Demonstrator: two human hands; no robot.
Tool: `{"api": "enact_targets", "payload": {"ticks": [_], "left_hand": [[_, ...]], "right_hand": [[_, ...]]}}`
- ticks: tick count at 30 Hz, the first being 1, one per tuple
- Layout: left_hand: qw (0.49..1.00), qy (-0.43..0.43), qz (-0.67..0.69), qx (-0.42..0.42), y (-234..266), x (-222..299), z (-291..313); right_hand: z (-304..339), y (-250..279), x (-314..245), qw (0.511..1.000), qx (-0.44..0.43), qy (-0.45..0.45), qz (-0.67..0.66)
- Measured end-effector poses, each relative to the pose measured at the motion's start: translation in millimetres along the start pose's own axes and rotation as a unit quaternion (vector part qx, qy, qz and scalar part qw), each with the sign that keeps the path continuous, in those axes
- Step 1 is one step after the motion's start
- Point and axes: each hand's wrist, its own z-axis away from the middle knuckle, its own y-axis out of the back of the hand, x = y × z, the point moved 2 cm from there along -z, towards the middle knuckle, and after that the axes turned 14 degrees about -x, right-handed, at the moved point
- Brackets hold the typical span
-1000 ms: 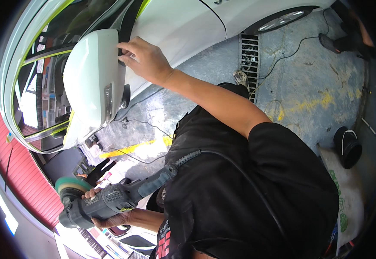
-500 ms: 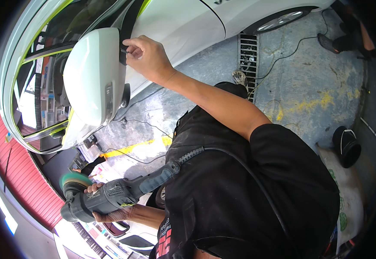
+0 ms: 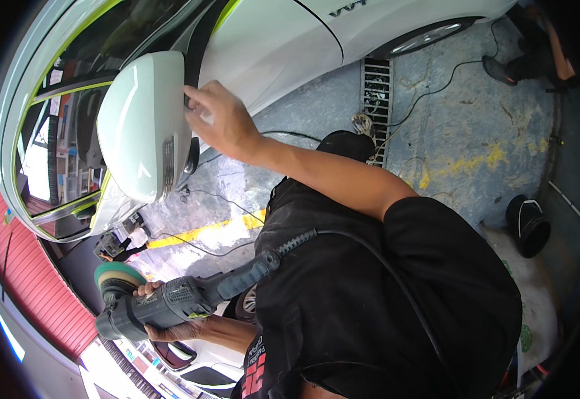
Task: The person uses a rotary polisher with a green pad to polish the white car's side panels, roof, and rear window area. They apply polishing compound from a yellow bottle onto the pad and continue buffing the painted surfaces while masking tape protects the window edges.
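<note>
Taking the white, rounded wing-mirror housing [image 3: 142,126] as landmark, the nearest thing below it is a dark grey and black hand-held polisher [image 3: 182,298] of hard plastic. The left hand [image 3: 178,330] has it, fingers wrapped round the body from beneath, the tips showing on the upper side. The polisher's long axis slants: its head lies lowest and leftmost, almost straight below the housing, while the rear handle rises rightward to the wearer's black cloth shirt [image 3: 363,299], a black rubbery cable [image 3: 397,282] running on across it. At the head end, a round green pad [image 3: 118,271] stands on the side facing the housing, with a clear gap between them.

The right hand [image 3: 222,123] is much nearer the housing, just at its right edge and well apart from the polisher. Its fingers are loosely bent, a gap between forefinger and thumb; blur hides whether they touch or pinch the dark edge there.

Farther off, right of the housing, are a glossy white car panel [image 3: 270,56], then a slatted metal floor drain [image 3: 377,93] and, farthest right, a co-worker's dark-clothed leg [image 3: 526,65].
</note>
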Motion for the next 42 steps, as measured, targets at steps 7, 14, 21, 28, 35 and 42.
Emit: {"api": "enact_targets", "payload": {"ticks": [7, 14, 21, 28, 35, 42], "left_hand": [[0.999, 0.007, 0.03, 0.008, 1.1, -6.8, -3.9], [0.999, 0.017, 0.039, 0.013, -1.5, -13.6, -8.3], [0.999, 0.013, 0.045, 0.017, -2.9, -14.8, -8.4], [0.997, 0.006, 0.062, 0.049, 4.9, -18.1, -6.4], [0.996, -0.008, 0.083, 0.037, 5.8, -22.7, -6.2], [0.996, -0.016, 0.079, 0.048, 16.0, -20.2, -3.1]], "right_hand": [[-5.9, 12.6, 21.8, 0.997, -0.029, 0.018, -0.068], [-32.3, 18.3, 28.7, 0.994, -0.092, -0.043, 0.037], [-52.9, 26.6, 25.7, 0.986, -0.109, -0.061, 0.114], [-104.1, 61.6, 12.6, 0.944, -0.306, -0.088, 0.086], [-81.1, 58.8, 25.9, 0.945, -0.321, -0.063, 0.015], [-81.0, 56.0, 21.0, 0.94, -0.328, -0.087, -0.019]]}}
